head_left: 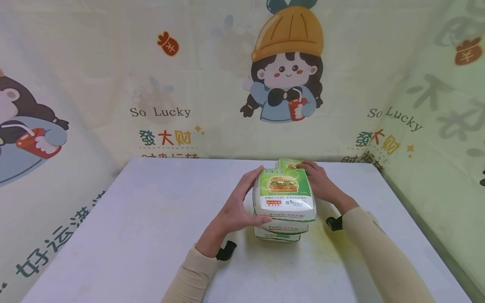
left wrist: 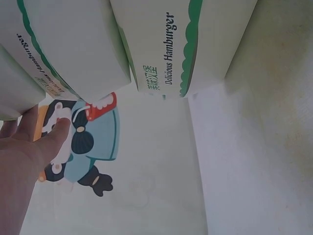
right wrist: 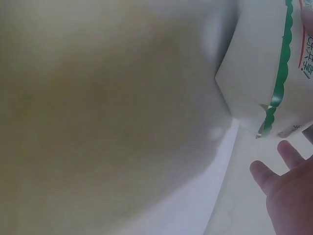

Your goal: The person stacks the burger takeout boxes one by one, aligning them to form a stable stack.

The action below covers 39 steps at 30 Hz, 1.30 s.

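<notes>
I see the left hand, thumb and fingers wide, grip the green-and-white cardboard burger box atop the white carton stack; whether the right hand holds anything, I can't tell. Probably light, crushable: hold opposite sides gently.

Four burger boxes in sight, folks, three stacked, one behind! Two hands among them, two sleeves, one table, two cartoon figures, and two red pouches on the backdrop!
</notes>
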Available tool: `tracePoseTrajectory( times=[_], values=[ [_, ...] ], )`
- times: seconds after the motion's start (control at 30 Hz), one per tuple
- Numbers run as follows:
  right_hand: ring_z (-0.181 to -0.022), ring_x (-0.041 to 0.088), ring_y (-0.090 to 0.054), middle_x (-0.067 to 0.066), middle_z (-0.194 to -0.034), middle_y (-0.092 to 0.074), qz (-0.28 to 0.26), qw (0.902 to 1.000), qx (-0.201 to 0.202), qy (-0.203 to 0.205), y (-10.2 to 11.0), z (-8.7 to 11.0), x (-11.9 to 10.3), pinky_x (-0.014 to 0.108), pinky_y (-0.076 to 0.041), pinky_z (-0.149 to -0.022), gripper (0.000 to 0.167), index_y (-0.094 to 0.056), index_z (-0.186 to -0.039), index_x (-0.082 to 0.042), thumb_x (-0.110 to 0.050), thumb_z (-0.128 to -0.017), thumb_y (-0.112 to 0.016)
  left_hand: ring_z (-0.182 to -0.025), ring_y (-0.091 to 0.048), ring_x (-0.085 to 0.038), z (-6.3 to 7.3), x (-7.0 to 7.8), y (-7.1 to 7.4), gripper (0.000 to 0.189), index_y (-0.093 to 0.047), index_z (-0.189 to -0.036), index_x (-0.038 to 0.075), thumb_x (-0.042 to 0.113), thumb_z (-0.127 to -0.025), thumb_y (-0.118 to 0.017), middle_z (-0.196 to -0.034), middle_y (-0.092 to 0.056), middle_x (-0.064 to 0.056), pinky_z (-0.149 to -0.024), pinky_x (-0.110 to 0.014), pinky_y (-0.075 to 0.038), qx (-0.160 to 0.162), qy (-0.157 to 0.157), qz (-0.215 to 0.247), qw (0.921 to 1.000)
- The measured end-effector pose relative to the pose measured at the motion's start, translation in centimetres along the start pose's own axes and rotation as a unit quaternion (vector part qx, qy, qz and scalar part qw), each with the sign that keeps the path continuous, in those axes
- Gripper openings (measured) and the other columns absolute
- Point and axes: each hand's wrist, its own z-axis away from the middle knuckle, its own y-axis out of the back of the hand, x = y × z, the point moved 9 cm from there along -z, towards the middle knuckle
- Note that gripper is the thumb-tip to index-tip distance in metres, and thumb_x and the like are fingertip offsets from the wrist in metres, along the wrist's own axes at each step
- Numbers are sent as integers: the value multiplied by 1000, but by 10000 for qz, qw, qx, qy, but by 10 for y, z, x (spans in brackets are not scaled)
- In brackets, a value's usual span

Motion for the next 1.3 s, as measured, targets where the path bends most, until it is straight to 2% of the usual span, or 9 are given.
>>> tracePoseTrajectory(
  times=[0.23,0.33,0.43,0.53,0.67,0.9,1.1,1.2,1.3],
  values=[
    [-139,49,-25,23,-155,-29,-60,9996,285,2,6,17,4,67,-24,-108,68,-46,-142,-4,-28,-86,-76,-142,-36,-15,0,-1,-1,108,-23,-157,22,19,-70,-86,-155,-31,6,-119,-44,-33,15,115,-22,9999],
    [-140,47,-23,21,-156,-28,-56,9994,267,-222,7,23,9,67,-26,-108,73,-45,-143,-6,-33,-83,-78,-143,-35,-14,0,-2,-1,108,-23,-158,21,20,-70,-86,-155,-31,7,-119,-44,-33,19,155,-17,9999],
    [-140,46,-21,19,-156,-26,-53,9989,203,-429,8,30,11,69,-28,-107,77,-45,-143,-9,-38,-81,-80,-143,-35,-13,0,-2,-1,108,-23,-157,25,21,-70,-86,-155,-31,9,-120,-42,-32,30,188,-17,9998],
    [-139,45,-21,19,-154,-27,53,9987,203,-464,10,37,11,70,-29,-106,76,-45,-142,-11,-40,-81,-80,-143,-35,-13,0,-2,-1,108,-23,-157,31,22,-70,-86,-156,-31,9,-120,-43,-32,40,190,-41,9998],
    [-137,45,-23,19,-150,-29,156,9989,246,-368,13,47,11,70,-32,-103,74,-47,-139,-12,-42,-80,-80,-143,-35,-13,1,-2,-1,107,-23,-157,30,22,-70,-85,-155,-32,9,-119,-45,-32,43,202,-43,9998],
    [-137,43,-20,20,-151,-22,-19,9982,273,-539,16,61,19,71,-37,-100,77,-44,-141,-15,-41,-78,-80,-143,-35,-13,-1,1,-3,107,-20,-157,31,20,-72,-85,-156,-30,10,-120,-45,-31,-56,176,48,9998],
    [-142,51,-14,25,-159,-10,-247,9971,250,-673,15,67,25,76,-32,-101,87,-31,-149,-12,-37,-80,-78,-145,-31,-11,0,3,-5,104,-18,-157,35,40,-76,-82,-158,-25,14,-121,-47,-28,-88,206,272,9994],
    [-141,50,-17,26,-158,-15,-391,9969,250,-639,14,68,27,76,-30,-102,88,-29,-150,-10,-37,-81,-78,-146,-30,-12,0,3,-5,101,-19,-157,34,49,-78,-79,-159,-25,12,-121,-51,-27,-15,166,351,9992],
    [-140,48,-21,27,-155,-21,-563,9962,301,-586,14,69,29,74,-28,-105,88,-29,-149,-7,-35,-82,-78,-146,-30,-14,-1,4,-5,98,-20,-157,33,49,-79,-77,-159,-26,10,-121,-52,-26,54,86,393,9992]
  ],
)
